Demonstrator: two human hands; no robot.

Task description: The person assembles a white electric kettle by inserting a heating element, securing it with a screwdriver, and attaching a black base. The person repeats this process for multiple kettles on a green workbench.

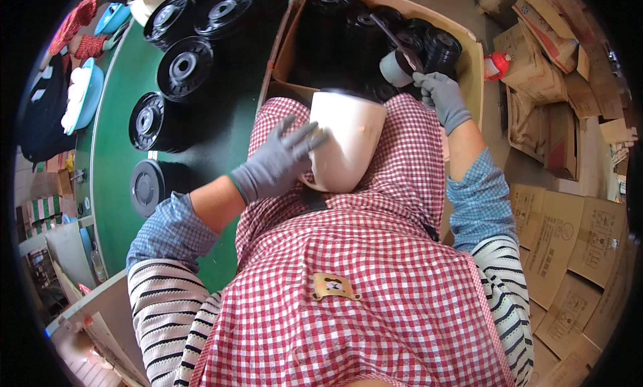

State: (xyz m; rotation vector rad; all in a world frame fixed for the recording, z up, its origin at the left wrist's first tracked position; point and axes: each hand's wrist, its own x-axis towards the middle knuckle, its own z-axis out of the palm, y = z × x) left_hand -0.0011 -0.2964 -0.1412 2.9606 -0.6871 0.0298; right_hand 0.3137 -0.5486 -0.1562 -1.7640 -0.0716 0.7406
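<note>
A glossy white rounded vessel (pixel 345 142) rests tilted on my lap, between my thighs. My left hand (pixel 278 163), in a grey glove, is at its left side with the fingers spread; the fingertips appear to touch its wall. Out to the right, my gloved right hand (pixel 442 96) is closed in a pinch at the lower end of a thin dark stick-like tool (pixel 392 35). Next to those fingertips is a small pale grey cup-like piece (pixel 394 69) with a dark side. What the pinch hides I cannot make out.
An open cardboard box (pixel 474 59) with several black round parts (pixel 442 47) stands ahead of my knees. More black discs (pixel 185 67) stand on the green table (pixel 120 106) at left. Cardboard cartons (pixel 556 233) lie at right. Another person's sleeve (pixel 74 19) shows far left.
</note>
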